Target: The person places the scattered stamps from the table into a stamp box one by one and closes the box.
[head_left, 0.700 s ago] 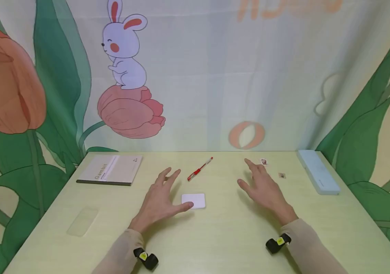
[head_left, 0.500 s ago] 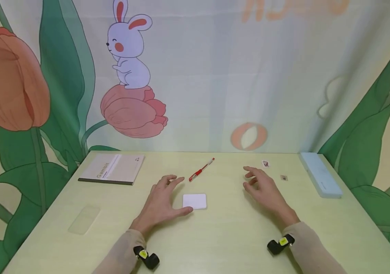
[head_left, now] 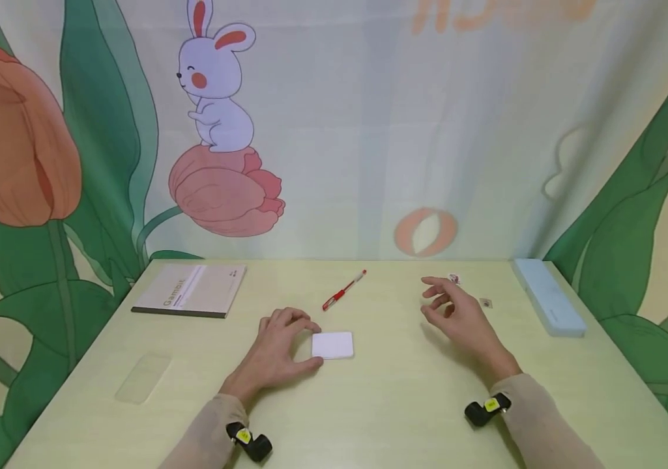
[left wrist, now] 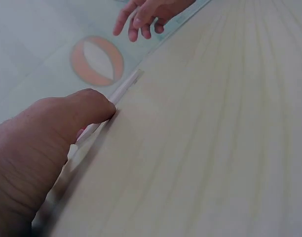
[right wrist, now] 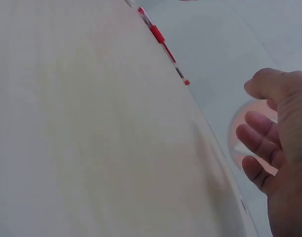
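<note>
Now, near first: beige sleeves (head_left: 207,438) angle inward over table (head_left: 392,410). Left hand (head_left: 275,352) low, wrist straight, thumb at near left corner of white slab (head_left: 334,345), forefinger at far one, slab pinched between, flat on table. Right hand (head_left: 461,318) raised, palm turned inward, fingers loosely bent, thumb apart from fingertips. Beyond slab, red pen (head_left: 337,297) lies slantwise.

Left of the blue case (head_left: 549,298), the right hand (head_left: 459,318) partly blocks a white square (head_left: 455,278); the brownish square (head_left: 486,303) is unreadably tiny tbh.
</note>
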Action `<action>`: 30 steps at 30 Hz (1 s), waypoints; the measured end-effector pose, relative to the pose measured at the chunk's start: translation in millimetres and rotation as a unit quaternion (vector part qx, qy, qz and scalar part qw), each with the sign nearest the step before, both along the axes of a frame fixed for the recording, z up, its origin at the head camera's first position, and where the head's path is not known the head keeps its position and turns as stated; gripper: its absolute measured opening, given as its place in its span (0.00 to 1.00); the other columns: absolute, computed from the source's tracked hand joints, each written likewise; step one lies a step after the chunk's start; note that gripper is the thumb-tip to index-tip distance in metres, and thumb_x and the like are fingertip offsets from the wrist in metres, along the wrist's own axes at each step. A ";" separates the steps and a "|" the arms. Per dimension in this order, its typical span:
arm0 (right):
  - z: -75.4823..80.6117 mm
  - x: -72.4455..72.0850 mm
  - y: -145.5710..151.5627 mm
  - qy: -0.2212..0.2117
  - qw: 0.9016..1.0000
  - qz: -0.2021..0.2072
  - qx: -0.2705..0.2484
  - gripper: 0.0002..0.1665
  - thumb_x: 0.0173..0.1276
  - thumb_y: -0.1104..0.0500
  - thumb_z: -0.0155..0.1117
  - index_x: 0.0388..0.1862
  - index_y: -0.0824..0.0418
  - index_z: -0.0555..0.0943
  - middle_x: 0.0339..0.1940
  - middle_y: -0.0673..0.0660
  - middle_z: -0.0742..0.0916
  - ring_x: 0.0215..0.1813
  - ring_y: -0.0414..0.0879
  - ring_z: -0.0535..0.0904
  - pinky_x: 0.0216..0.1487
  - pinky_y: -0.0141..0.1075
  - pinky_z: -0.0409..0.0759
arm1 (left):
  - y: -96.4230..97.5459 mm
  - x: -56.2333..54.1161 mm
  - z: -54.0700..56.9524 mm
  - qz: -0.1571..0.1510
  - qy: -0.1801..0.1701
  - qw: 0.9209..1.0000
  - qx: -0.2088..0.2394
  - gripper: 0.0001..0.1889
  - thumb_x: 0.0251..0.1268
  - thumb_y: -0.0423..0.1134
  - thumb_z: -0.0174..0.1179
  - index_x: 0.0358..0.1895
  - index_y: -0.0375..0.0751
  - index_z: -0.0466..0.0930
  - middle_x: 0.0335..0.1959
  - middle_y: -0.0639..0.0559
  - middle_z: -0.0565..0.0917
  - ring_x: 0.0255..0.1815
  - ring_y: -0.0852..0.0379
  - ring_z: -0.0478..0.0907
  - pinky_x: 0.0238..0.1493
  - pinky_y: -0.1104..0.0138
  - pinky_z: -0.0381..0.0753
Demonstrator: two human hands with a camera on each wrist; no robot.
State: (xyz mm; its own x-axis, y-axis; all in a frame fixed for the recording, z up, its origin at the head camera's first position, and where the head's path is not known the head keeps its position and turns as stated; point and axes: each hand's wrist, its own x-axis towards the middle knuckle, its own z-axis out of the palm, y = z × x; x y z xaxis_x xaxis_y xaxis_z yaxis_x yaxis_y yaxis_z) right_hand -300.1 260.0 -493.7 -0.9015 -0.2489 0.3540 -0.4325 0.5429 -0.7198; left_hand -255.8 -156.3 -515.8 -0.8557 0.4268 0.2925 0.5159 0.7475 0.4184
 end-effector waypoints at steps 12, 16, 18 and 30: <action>22.6 -20.4 31.3 0.020 0.999 -0.034 0.006 0.38 0.78 0.55 0.76 0.83 0.55 0.73 0.62 0.59 0.86 0.58 0.54 0.84 0.53 0.41 0.78 | -5.2 2.7 -1.9 -0.003 0.002 1.000 0.006 0.27 0.60 0.59 0.77 0.62 0.57 0.87 0.66 0.50 0.77 0.70 0.45 0.71 0.68 0.47 0.64; 30.4 -30.6 42.6 0.017 0.999 -0.043 0.008 0.39 0.79 0.53 0.75 0.84 0.55 0.72 0.65 0.60 0.85 0.62 0.58 0.82 0.56 0.44 0.75 | -5.4 2.5 -2.9 -0.005 0.003 1.000 0.014 0.27 0.60 0.59 0.77 0.61 0.58 0.87 0.65 0.50 0.77 0.70 0.46 0.70 0.69 0.47 0.63; 33.5 -36.0 48.1 0.012 0.999 -0.043 0.008 0.41 0.79 0.53 0.75 0.85 0.56 0.70 0.67 0.61 0.83 0.65 0.60 0.80 0.57 0.47 0.73 | -5.3 2.3 -3.4 -0.006 0.003 1.000 0.017 0.27 0.59 0.59 0.77 0.61 0.58 0.87 0.65 0.50 0.77 0.71 0.46 0.70 0.69 0.47 0.63; 26.3 -63.7 74.3 -0.097 0.994 -0.040 0.037 0.48 0.82 0.48 0.72 0.91 0.59 0.61 0.79 0.72 0.74 0.76 0.70 0.71 0.69 0.69 0.73 | -2.9 0.3 -3.3 -0.006 0.006 1.000 0.014 0.27 0.60 0.59 0.76 0.62 0.58 0.86 0.65 0.50 0.77 0.70 0.45 0.70 0.68 0.47 0.63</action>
State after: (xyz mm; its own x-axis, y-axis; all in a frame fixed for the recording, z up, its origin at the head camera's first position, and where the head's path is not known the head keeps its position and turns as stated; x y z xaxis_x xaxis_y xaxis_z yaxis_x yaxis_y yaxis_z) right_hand -363.8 334.3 -467.4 -0.9690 -0.1928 0.1544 -0.2426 0.6249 -0.7421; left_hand -255.5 -159.2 -519.1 -0.8472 0.4277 0.3151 0.5293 0.7298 0.4327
